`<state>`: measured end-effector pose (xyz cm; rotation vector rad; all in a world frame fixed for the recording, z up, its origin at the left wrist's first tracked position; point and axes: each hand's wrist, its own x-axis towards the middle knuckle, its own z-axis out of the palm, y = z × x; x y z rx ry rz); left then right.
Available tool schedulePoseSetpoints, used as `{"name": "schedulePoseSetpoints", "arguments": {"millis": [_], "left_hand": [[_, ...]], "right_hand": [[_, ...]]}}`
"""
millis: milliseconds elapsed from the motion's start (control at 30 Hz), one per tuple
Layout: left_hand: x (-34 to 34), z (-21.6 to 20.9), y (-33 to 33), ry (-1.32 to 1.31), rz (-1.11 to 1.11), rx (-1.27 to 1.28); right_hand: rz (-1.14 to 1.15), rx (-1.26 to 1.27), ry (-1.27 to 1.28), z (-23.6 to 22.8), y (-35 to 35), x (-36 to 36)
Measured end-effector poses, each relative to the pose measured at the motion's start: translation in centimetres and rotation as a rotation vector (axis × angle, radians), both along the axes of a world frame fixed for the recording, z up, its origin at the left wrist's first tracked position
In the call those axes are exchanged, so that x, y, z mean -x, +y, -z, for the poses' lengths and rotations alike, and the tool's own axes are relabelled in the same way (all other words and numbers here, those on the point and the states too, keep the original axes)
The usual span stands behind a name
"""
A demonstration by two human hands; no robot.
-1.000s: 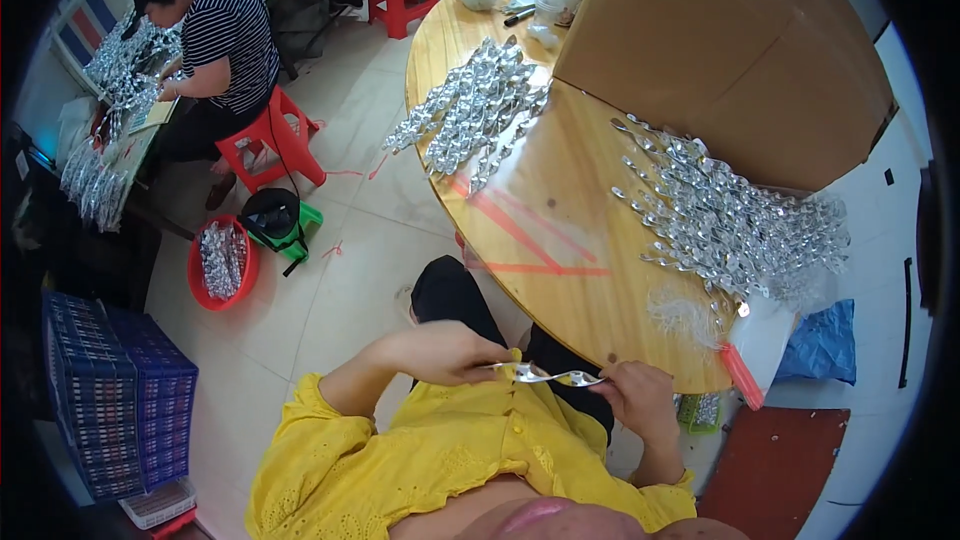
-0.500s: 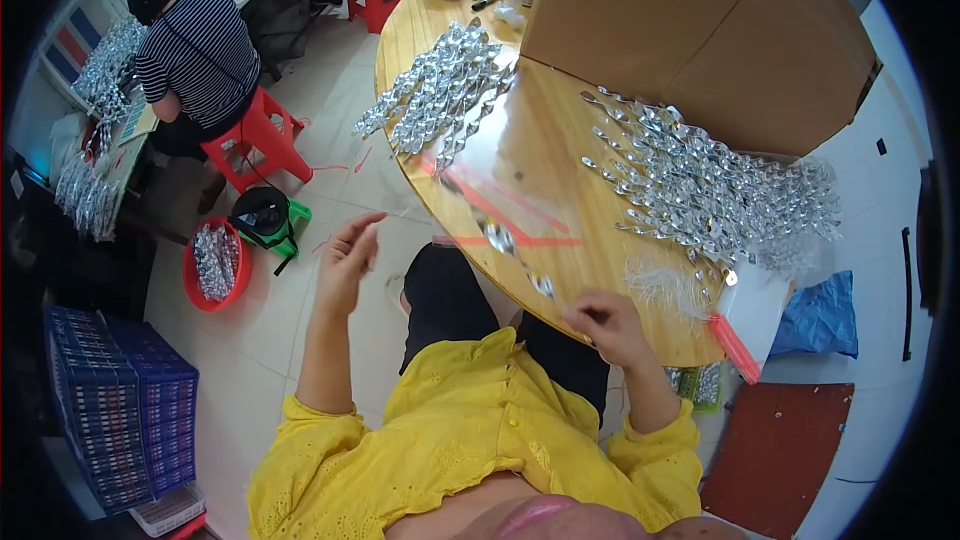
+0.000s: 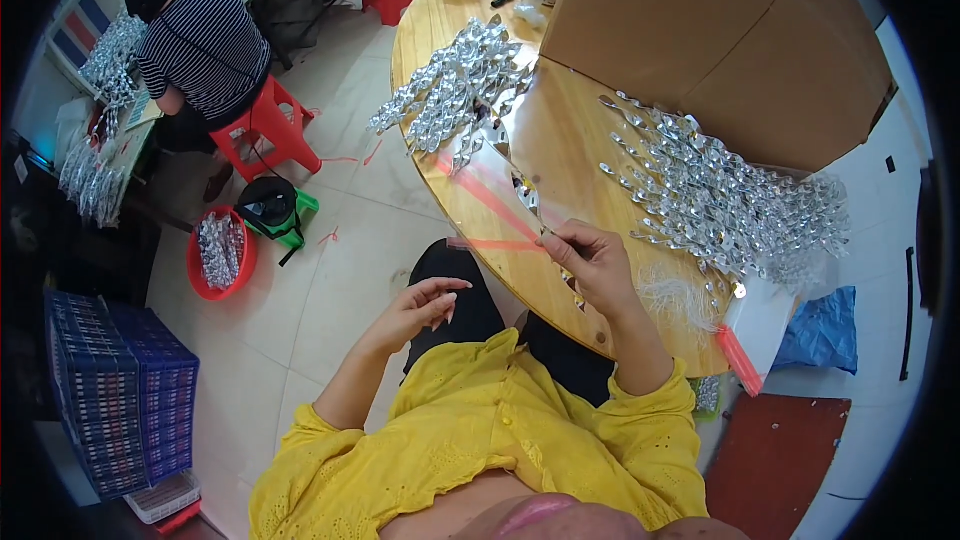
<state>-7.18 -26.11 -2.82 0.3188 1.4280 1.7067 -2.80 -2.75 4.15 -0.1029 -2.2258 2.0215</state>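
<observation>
My right hand [image 3: 595, 262], above the round table's near edge, is closed in a pinch on a shiny silver twisted strip [image 3: 525, 192]. The strip slants up and left toward a pile of similar silver spiral strips [image 3: 455, 90], and a short end shows below my fingers. In front of my lap is my left hand [image 3: 428, 310], its fingers loosely apart with nothing visible in them. Beneath the held strip, red-edged clear plastic sleeves [image 3: 485, 202] lie on the tabletop.
A larger heap of silver spirals [image 3: 710, 185] covers the table's right side, before a big cardboard box [image 3: 720, 50]. White threads [image 3: 680, 295] lie close by. At left stand a red basin [image 3: 222, 290], blue crates [image 3: 125, 390] and a person on a red stool [image 3: 268, 130].
My right hand has moved up and farther over the table with the strip. My left hand has come down and right, toward my lap. The view has shifted slightly.
</observation>
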Motion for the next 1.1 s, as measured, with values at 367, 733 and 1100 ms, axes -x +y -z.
{"name": "schedulePoseSetpoints", "arguments": {"millis": [367, 733, 1100], "left_hand": [[0.2, 0.3, 0.2, -0.033, 0.028, -0.002], [0.0, 0.5, 0.6, -0.038, 0.049, 0.000], [-2.2, 0.8, 2.3, -0.056, 0.188, -0.061]], "right_hand": [[-0.026, -0.004, -0.061, 0.9, -0.6, 0.3], [0.077, 0.033, -0.053, 1.8, -0.5, 1.9], [0.378, 0.005, -0.187, 6.7, 0.8, 20.2]]}}
